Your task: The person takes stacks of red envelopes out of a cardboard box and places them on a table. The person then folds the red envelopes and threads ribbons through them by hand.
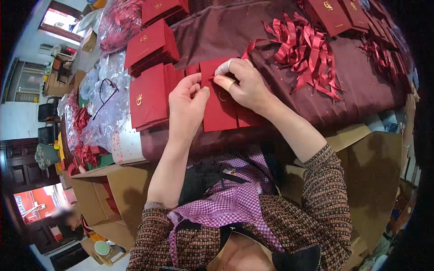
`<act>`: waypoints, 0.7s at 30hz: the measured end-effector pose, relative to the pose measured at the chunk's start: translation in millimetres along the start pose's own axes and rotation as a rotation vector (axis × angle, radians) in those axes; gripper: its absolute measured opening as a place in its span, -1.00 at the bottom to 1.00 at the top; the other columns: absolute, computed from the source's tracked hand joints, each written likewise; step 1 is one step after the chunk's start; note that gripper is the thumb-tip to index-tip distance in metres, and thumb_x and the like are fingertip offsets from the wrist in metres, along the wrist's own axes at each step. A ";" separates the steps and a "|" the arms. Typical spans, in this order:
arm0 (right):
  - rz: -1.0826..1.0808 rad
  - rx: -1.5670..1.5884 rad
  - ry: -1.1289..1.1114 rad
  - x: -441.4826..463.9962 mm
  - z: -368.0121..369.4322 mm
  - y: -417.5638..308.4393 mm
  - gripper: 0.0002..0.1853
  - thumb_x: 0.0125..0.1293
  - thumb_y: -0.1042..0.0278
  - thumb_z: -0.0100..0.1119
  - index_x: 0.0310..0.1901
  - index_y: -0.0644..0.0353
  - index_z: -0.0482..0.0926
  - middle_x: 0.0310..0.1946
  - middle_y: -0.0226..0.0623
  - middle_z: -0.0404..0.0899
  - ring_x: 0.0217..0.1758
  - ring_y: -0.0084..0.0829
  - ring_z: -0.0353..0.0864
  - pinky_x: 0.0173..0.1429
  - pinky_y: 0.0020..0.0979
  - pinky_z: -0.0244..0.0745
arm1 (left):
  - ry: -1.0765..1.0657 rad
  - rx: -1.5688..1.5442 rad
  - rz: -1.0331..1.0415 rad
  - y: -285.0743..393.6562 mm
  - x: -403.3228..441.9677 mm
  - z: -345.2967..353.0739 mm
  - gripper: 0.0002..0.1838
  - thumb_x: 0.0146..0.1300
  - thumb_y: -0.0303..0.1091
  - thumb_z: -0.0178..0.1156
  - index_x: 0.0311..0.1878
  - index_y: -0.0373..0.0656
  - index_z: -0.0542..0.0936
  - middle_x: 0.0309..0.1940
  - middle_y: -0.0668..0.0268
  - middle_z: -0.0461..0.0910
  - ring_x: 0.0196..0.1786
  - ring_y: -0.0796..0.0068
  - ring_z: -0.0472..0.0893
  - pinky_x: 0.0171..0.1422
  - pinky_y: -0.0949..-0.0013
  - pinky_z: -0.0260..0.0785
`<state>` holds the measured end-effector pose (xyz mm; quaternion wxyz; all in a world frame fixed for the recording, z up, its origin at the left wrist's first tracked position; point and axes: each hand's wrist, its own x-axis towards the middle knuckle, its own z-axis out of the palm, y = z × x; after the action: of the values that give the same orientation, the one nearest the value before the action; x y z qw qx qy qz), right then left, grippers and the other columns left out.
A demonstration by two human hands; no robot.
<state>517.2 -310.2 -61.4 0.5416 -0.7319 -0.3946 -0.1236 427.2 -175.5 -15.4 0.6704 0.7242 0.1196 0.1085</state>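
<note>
A red card with a gold mark (220, 113) lies at the table's front edge, beneath both hands. My right hand (242, 83) is closed in a pinch at the card's upper part, with a red ribbon (257, 44) running up and right from beside it. White wrapping covers one of its fingertips. Just left of it, my left hand (187, 101) has its fingers curled together near the card's left edge; whatever it pinches is too small to make out. A loose pile of red ribbons (312, 54) lies to the right.
Stacks of red cards (149, 97) stand on the left of the dark red tablecloth (203, 34), with more (332, 16) at the back right. Eyeglasses (106, 97) rest on clear plastic at the left. Open cardboard boxes (99, 194) flank my lap.
</note>
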 end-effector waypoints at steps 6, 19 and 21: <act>-0.012 0.013 0.011 4.9 -2.7 -8.5 -0.88 0.08 0.44 0.25 -0.37 0.22 0.52 -0.42 -0.25 0.56 -0.30 -0.27 0.54 -0.12 -0.34 0.35 | 0.005 0.132 0.124 1.0 -1.3 -2.3 -0.73 0.16 -0.60 0.11 -0.04 -0.39 0.49 -0.50 0.49 0.43 -0.45 0.80 0.35 -0.38 0.66 0.23; -0.391 -0.531 -0.040 32.6 -14.7 -53.6 -0.93 -0.04 0.46 0.11 -0.49 0.18 0.43 -0.55 -0.24 0.44 -0.41 -0.24 0.45 -0.21 -0.29 0.26 | 0.012 0.275 0.356 12.6 2.1 -6.2 -0.75 0.10 -0.65 0.06 -0.11 -0.37 0.50 -0.53 0.45 0.43 -0.45 0.76 0.36 -0.36 0.62 0.25; -0.384 -0.543 -0.076 36.1 -14.7 -57.8 -0.94 -0.01 0.46 0.10 -0.50 0.24 0.45 -0.54 -0.15 0.48 -0.40 -0.17 0.50 -0.23 -0.22 0.32 | 0.003 0.314 0.396 16.9 1.3 -7.6 -0.74 0.12 -0.67 0.05 -0.08 -0.37 0.49 -0.46 0.50 0.46 -0.39 0.79 0.37 -0.30 0.67 0.24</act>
<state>503.4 -301.4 6.4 0.2786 -0.7657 -0.4979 -0.2969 426.5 -169.2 2.1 0.5153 0.8285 -0.0083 0.2192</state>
